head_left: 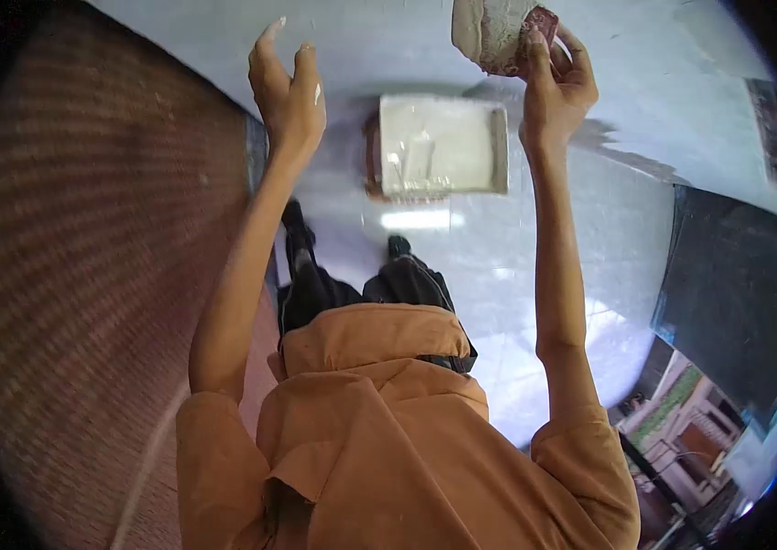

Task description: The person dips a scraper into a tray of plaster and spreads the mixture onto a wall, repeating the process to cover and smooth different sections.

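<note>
My right hand (555, 87) is raised near the top of the view, with fingers and thumb closed on a wide paint brush (496, 38). The brush has a reddish-brown grip, and its broad pale end is caked with white. Level with it on the other side, my left hand (292, 96) is empty, its thumb and fingers apart. White smears show on its fingertip and on the thumb side. Between and below my hands, a rectangular white tray (500, 151) stands on the floor, holding white liquid that looks like paint.
A pale wall (673, 55) runs across the top, with a grey damp-looking patch at right. Brown ribbed material (104, 229) fills the left side. The shiny tiled floor (498, 266) reflects light. A dark panel (727, 284) and an opening to outdoors (691, 422) lie at right.
</note>
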Motion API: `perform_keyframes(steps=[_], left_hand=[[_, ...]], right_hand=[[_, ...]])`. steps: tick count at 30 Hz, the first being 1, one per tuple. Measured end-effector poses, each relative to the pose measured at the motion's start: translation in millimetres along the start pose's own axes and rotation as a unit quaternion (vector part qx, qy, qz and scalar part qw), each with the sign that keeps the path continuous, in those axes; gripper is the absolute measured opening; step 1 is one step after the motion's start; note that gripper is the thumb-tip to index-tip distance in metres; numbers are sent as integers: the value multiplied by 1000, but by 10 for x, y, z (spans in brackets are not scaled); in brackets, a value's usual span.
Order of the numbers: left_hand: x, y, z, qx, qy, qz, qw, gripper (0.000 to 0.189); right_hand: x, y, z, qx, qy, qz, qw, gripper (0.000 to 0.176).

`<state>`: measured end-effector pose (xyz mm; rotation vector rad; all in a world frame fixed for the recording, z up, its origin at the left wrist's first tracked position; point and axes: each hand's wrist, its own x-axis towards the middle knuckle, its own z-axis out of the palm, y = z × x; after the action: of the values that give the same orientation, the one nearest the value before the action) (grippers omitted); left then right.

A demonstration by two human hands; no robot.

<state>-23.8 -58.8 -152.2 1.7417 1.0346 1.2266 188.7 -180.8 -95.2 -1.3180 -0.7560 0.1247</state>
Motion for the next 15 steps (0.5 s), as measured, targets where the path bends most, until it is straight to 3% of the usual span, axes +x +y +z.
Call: perform_keyframes(steps=[2, 3, 5, 7, 9, 11, 13, 15], left_hand=[[-514, -236, 179, -21, 7, -132, 991, 50], [-710, -288, 291, -13, 6, -150, 989, 50], [-1121, -365, 468, -102, 8, -323, 941, 50], [-1522, -699, 639, -48, 28, -348, 936, 53], [-1824, -890, 771, -78, 35, -473, 877, 55], [-2169, -1384, 909, -85, 9, -522, 849, 49], [-2260, -1312, 1004, -168, 35, -616, 768, 48], [-2409, -1477, 1129, -183, 55, -651, 735, 48]], right_hand=[[-230, 374, -283, -19, -33, 76, 996, 30], [-319, 514, -395, -24, -39, 93, 995, 30], [-588, 735, -615, -157, -90, 120, 976, 33], [-842, 1087, -833, -149, -100, 166, 970, 33], [-1075, 1419, -1015, -213, -163, 166, 949, 28], [-1249, 1589, -1022, -255, -187, 129, 940, 24], [-1440, 1870, -1107, -263, -257, 118, 923, 22], [-1598, 2060, -1161, -298, -263, 112, 911, 20]])
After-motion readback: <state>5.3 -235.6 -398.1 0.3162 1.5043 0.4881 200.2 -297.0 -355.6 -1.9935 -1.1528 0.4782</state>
